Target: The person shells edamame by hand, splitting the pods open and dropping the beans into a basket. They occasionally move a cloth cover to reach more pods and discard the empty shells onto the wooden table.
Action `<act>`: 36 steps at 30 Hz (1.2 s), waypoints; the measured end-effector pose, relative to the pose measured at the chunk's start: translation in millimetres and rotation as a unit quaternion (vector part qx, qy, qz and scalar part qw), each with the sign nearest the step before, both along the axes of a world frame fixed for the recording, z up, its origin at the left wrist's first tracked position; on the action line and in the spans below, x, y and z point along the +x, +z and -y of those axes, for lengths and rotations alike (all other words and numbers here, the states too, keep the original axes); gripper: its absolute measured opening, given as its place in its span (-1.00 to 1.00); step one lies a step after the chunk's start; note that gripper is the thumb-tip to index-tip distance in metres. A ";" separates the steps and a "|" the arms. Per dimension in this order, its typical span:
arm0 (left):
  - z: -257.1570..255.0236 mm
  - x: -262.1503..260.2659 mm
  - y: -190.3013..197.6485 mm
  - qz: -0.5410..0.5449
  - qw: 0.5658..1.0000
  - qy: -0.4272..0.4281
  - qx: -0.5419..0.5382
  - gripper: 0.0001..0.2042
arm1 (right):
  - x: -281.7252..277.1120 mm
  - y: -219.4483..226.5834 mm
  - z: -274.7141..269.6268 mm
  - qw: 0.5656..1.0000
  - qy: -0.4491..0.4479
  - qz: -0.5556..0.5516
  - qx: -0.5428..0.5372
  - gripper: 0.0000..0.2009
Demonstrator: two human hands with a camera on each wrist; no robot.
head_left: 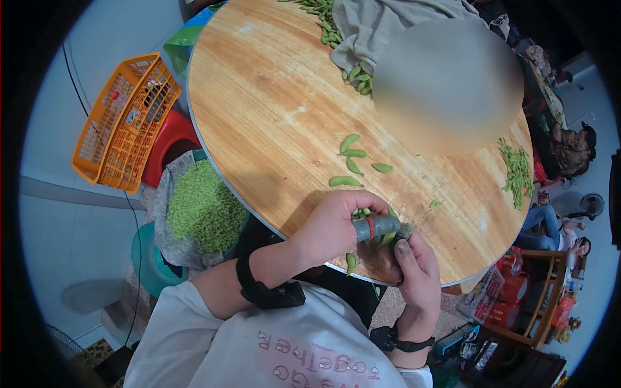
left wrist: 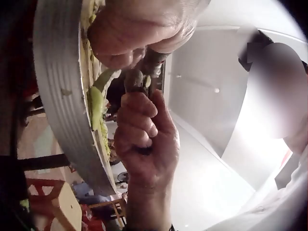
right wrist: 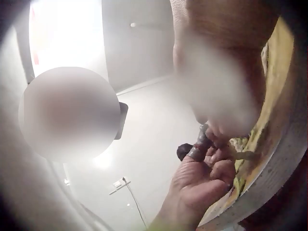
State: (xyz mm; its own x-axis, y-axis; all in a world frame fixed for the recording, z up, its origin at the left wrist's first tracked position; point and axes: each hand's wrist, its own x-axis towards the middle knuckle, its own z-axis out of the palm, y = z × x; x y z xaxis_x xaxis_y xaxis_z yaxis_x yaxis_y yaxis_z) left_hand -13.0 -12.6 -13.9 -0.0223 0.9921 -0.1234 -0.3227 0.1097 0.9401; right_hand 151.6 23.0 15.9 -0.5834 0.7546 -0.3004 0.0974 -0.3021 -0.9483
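Observation:
In the head view, my left hand [head_left: 326, 226] curls round several green pods, its thumb wrapped in a grey cover with a red band. Opposite it, my right hand [head_left: 420, 268] pinches at a green pod [head_left: 389, 238] between thumb and a dark-covered fingertip. Both hands nearly touch above the table's near edge. The left wrist view shows my left hand [left wrist: 144, 26] close above my right hand [left wrist: 149, 127], whose fingers are curled. In the right wrist view, my left hand [right wrist: 195, 187] meets my right hand [right wrist: 224, 72]; the pod's far end is hidden by fingers.
Loose pods [head_left: 346, 182] lie on the round wooden table [head_left: 259, 116] beyond my hands, with a grey cloth [head_left: 372, 29] at the far side. Shelled green beans [head_left: 204, 207] fill a lined container at the left, near an orange crate [head_left: 126, 123]. A blurred oval hides part of the tabletop.

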 end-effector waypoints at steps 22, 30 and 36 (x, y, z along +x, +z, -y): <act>5.5 5.9 2.3 0.055 0.998 -0.042 0.002 -0.91 | 6.1 -6.9 5.6 0.976 -0.006 -0.133 -0.171 -0.86; 3.7 3.0 -1.7 0.104 0.990 -0.093 0.022 -0.81 | 3.4 -19.6 8.3 0.996 -0.015 -0.073 -0.042 -0.87; 3.9 2.5 -0.1 -0.146 0.988 -0.037 0.024 -0.82 | 3.0 -25.7 6.8 0.992 -0.037 0.005 0.120 -0.95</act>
